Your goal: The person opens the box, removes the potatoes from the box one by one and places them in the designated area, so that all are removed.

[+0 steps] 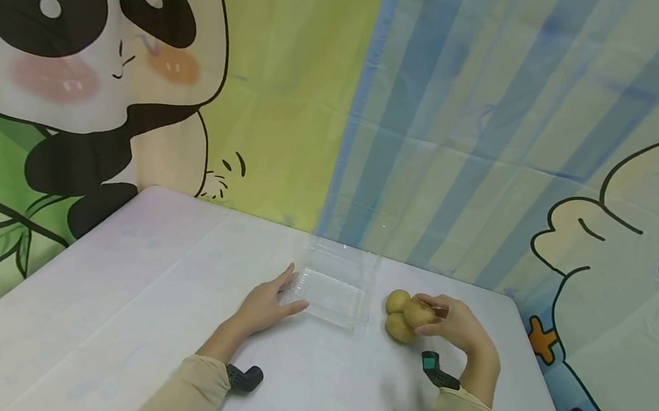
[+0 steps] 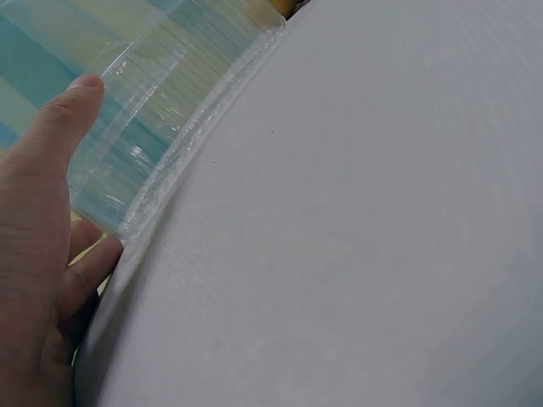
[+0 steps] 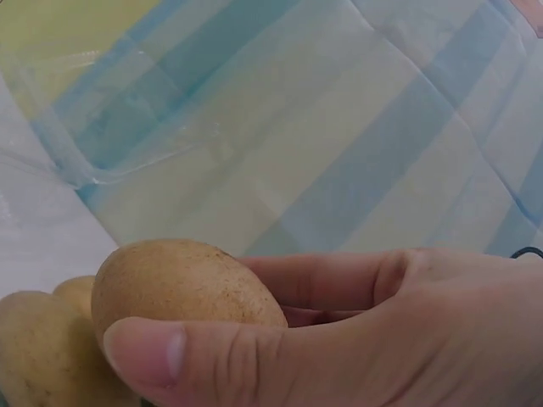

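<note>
A clear plastic container stands on the table, its raised lid at the back. My left hand rests against its left side, thumb and fingers spread; in the left wrist view the thumb reaches across the clear wall. To the right of the container, my right hand holds a potato between thumb and fingers. This potato fills the grasp in the right wrist view. Two more potatoes touch or nearly touch it: a rear one and a front one.
A white cloth covers the table. Behind it hangs a printed curtain with a panda and stripes, meeting the table's back edge. Each wrist carries a black device, one on the left and one on the right.
</note>
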Motion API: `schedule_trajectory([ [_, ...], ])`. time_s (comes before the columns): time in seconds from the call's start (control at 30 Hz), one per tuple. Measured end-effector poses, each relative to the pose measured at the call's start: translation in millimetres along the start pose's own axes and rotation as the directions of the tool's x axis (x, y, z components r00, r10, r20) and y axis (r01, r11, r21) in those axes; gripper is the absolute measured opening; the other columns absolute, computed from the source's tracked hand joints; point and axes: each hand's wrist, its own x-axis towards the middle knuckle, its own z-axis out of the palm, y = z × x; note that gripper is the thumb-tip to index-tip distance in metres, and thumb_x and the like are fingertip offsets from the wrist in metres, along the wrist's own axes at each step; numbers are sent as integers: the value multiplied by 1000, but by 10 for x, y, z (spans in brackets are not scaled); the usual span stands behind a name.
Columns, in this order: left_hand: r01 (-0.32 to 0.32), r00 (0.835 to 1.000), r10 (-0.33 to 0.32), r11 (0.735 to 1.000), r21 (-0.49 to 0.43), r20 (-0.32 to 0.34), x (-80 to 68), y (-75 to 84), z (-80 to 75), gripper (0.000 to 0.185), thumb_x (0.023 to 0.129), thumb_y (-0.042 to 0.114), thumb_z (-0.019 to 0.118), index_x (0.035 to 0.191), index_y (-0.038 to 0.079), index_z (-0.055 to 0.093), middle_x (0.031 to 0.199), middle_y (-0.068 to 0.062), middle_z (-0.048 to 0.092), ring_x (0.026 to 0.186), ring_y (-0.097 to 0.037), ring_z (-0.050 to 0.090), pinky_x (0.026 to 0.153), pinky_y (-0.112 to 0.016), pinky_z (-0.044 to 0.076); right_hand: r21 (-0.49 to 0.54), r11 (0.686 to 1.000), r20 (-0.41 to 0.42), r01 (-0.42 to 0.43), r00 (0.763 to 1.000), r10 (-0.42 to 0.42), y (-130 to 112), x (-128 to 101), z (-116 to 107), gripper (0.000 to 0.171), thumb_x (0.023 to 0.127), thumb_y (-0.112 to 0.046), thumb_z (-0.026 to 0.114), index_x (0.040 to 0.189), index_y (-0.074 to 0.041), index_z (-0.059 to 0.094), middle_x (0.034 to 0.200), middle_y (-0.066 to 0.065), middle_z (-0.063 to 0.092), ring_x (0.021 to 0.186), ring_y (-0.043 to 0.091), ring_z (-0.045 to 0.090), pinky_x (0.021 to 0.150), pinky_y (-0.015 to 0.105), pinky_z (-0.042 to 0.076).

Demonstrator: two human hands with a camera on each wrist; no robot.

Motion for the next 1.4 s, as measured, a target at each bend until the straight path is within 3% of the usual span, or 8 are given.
schedule_trajectory([
  [0.27, 3, 1000, -3, 1000, 12, 10, 14, -32, 5, 96, 70, 70, 56, 145, 26, 17, 141, 3, 40, 128, -23, 41, 105, -45, 32, 2, 997, 19, -73, 997, 73, 86, -78, -52, 73, 66, -34, 79, 129, -12, 51, 133, 20, 46, 117, 35, 48, 93, 49, 42],
  [0.67, -10, 1000, 10, 1000, 6, 2, 0, -26, -3, 97, 69, 70, 56, 145, 22, 19, 139, -1, 43, 126, -26, 43, 104, -47, 33, 5, 997, 9, -82, 997, 82, 254, -125, -64, 67, 65, -35, 78, 126, -20, 55, 131, 13, 50, 116, 29, 50, 95, 51, 39],
  [0.9, -10, 1000, 10, 1000, 14, 9, 0, -14, -12, 97, 69, 71, 55, 145, 24, 18, 139, 0, 42, 127, -25, 42, 104, -46, 33, -36, 993, -3, -113, 994, 113, 317, -130, -46, 69, 65, -38, 78, 126, -16, 55, 124, 18, 55, 114, 32, 49, 92, 52, 40],
  [1.4, -4, 1000, 4, 1000, 6, 9, 7, 0, -3, 96, 70, 68, 58, 145, 23, 18, 140, 0, 42, 128, -26, 41, 105, -47, 32, -58, 990, 18, -130, 991, 131, 372, -136, -26, 70, 65, -38, 78, 124, -12, 55, 127, 18, 53, 118, 36, 45, 93, 54, 39],
])
